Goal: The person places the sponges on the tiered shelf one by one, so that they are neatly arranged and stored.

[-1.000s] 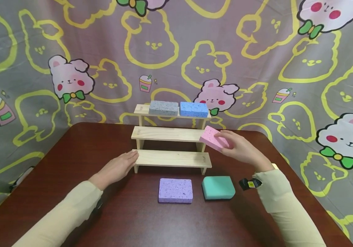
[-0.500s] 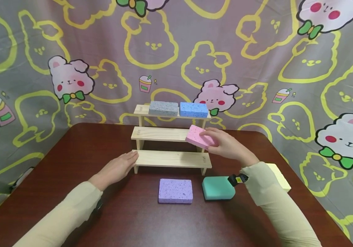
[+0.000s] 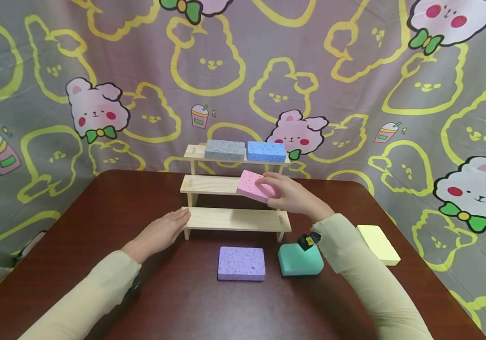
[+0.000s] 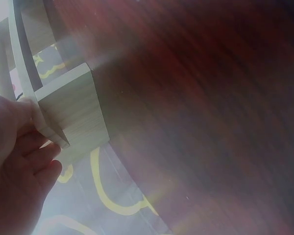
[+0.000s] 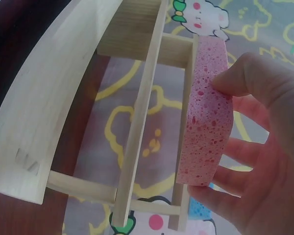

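A pink sponge is in my right hand, thumb on one side and fingers on the other. It is tilted over the right part of the middle tier of a three-tier wooden shelf; I cannot tell whether it touches the board. My left hand holds the left end of the lowest tier, its fingers bent at the board's end in the left wrist view. A grey sponge and a blue sponge sit side by side on the top tier.
A purple sponge and a green sponge lie on the dark wooden table before the shelf. Near the right edge lies a yellow sponge. A patterned curtain hangs behind the table.
My right hand has carried the pink sponge leftward, from beside the shelf's right end to over the middle tier. The yellow sponge has come into view from behind the right sleeve. My left hand stays put.
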Motion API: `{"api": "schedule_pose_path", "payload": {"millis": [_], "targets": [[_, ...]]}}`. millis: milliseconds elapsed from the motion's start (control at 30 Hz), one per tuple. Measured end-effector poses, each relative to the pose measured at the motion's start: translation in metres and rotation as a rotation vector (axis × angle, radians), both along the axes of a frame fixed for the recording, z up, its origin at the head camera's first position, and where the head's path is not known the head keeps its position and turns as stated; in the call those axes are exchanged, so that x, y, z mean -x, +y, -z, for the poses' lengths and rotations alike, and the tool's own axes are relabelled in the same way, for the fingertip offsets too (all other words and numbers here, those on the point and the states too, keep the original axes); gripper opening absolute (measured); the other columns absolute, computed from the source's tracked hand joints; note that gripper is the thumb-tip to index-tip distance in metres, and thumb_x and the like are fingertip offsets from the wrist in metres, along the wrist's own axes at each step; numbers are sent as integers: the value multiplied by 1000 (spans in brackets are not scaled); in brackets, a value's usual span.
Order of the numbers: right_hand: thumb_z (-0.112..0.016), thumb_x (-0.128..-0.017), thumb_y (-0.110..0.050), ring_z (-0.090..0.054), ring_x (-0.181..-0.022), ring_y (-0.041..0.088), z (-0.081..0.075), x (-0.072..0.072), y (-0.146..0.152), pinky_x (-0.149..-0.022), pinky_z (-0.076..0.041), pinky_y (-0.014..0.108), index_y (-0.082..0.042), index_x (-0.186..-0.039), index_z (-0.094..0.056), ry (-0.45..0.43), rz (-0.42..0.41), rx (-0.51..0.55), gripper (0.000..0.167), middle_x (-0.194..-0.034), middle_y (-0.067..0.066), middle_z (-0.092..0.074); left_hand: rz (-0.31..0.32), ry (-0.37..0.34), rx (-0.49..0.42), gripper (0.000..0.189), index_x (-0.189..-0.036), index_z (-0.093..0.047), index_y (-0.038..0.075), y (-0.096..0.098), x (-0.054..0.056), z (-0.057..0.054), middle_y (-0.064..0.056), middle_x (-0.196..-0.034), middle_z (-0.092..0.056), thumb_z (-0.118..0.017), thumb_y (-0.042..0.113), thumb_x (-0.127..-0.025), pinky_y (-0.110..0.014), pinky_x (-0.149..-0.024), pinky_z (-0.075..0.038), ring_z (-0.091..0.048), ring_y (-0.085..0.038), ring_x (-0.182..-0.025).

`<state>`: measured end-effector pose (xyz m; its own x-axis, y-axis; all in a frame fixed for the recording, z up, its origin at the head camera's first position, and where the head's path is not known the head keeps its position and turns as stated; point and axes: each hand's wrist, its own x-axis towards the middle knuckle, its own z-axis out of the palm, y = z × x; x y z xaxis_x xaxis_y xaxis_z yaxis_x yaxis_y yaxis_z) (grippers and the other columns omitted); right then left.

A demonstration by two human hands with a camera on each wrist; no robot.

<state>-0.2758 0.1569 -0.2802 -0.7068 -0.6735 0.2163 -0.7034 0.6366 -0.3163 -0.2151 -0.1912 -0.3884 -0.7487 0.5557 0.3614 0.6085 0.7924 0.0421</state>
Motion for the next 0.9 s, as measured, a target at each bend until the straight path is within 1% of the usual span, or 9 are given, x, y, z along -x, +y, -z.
{"api": "schedule_pose_path", "payload": {"millis": [67,200,267,367,467,533,667,767,900], "targets": [[-65,-80,-14,-43,-115,31,-1,3,-5,-81,-41,42,-14,-126,-55,9,-14,0,47,-139,15,-40,3,9,-4,35,-119,-56,-9,0,0,-1,-25,-121,-54,-60,4,-87,-48,-95,-41,-50,-36,-114],[-65,-80,-13,-42,-117,32,-1,10,-16,-85,-42,43,-14,-125,-55,10,-40,6,47,-139,16,-38,2,13,-9,35,-119,-56,-9,0,-1,-1,-25,-121,-54,-60,4,-87,-48,-95,-41,-50,-36,-113],[-65,-79,-12,-40,-119,32,-1,13,-22,-89,-41,45,-14,-125,-55,7,-55,17,47,-138,16,-38,0,8,-5,35,-119,-56,-9,0,-1,-1,-25,-121,-54,-60,5,-88,-48,-95,-41,-50,-36,-114],[-65,-78,-11,-42,-115,30,1,17,-31,-90,-42,46,-14,-125,-56,15,-77,27,47,-134,16,-41,-3,4,-1,35,-120,-55,-9,0,-1,1,-25,-122,-54,-59,6,-88,-47,-95,-41,-50,-36,-114],[-66,-78,-11,-43,-110,28,2,21,-38,-89,-41,43,-13,-124,-56,17,-101,36,47,-130,14,-44,-1,5,-4,35,-120,-55,-9,0,-1,1,-25,-122,-53,-59,6,-88,-47,-95,-41,-50,-36,-114],[-67,-78,-11,-44,-110,27,2,24,-43,-90,-41,41,-14,-124,-56,13,-107,34,48,-130,13,-45,-3,1,-3,36,-120,-55,-9,0,-1,1,-25,-123,-53,-59,6,-88,-47,-95,-41,-50,-36,-114],[-67,-79,-11,-43,-112,24,4,29,-50,-92,-40,39,-16,-125,-56,7,-103,23,48,-131,10,-44,-10,-12,-1,36,-121,-55,-9,0,-1,0,-24,-124,-53,-59,6,-89,-48,-96,-40,-49,-36,-115],[-66,-79,-10,-41,-116,22,6,33,-55,-96,-38,38,-16,-125,-56,1,-111,27,47,-132,9,-44,-10,-7,-1,36,-121,-55,-9,0,0,0,-24,-123,-53,-59,6,-88,-48,-96,-41,-49,-36,-115],[-66,-79,-8,-38,-120,26,8,39,-62,-100,-34,40,-13,-124,-57,2,-138,42,46,-132,12,-44,-7,3,-3,36,-120,-55,-8,-1,0,1,-24,-123,-53,-60,6,-87,-48,-94,-42,-50,-37,-113]]}}
